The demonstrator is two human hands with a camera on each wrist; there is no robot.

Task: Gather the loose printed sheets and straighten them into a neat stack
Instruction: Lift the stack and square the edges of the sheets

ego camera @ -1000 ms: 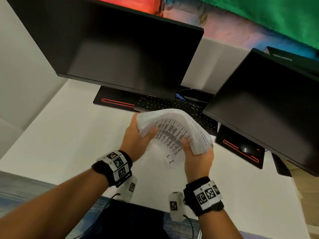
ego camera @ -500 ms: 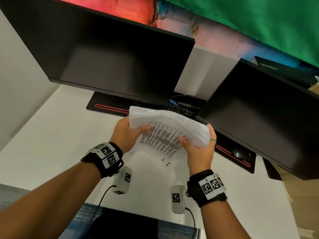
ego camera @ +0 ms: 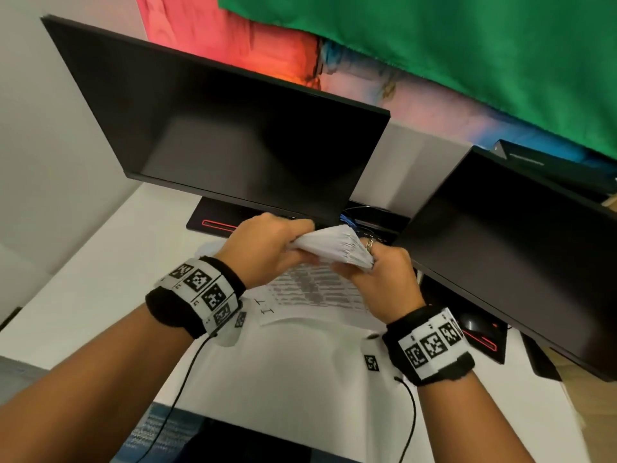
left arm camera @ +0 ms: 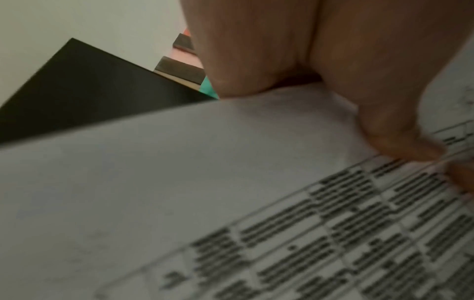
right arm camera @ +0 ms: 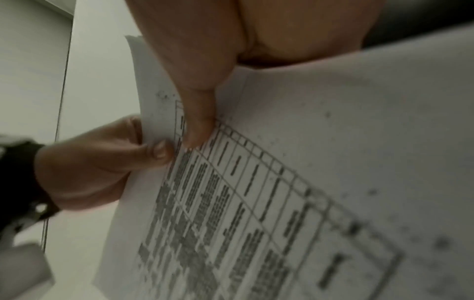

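A thick bundle of printed sheets (ego camera: pixel 330 248) is held in the air above the white desk (ego camera: pixel 100 289), in front of the monitors. My left hand (ego camera: pixel 267 248) grips its left end and my right hand (ego camera: pixel 380 275) grips its right end, fingers curled round the paper. The sheets' far edges fan out unevenly between the hands, and the printed tables face down toward me. In the left wrist view the printed sheet (left arm camera: pixel 231 203) fills the frame under my thumb. In the right wrist view both thumbs press on the printed sheet (right arm camera: pixel 282 182), my left hand (right arm camera: pixel 102 162) at its left edge.
Two dark monitors stand behind the hands: a large one (ego camera: pixel 233 135) at the centre left, a tilted one (ego camera: pixel 521 255) at the right. A keyboard (ego camera: pixel 367 228) lies under them. A mouse (ego camera: pixel 470 324) sits on a black pad at the right. Cables hang from my wrists.
Both hands have tipped the bundle's top edge away and moved closer together, bending the sheets. The printed face, seen from above before, now points down.
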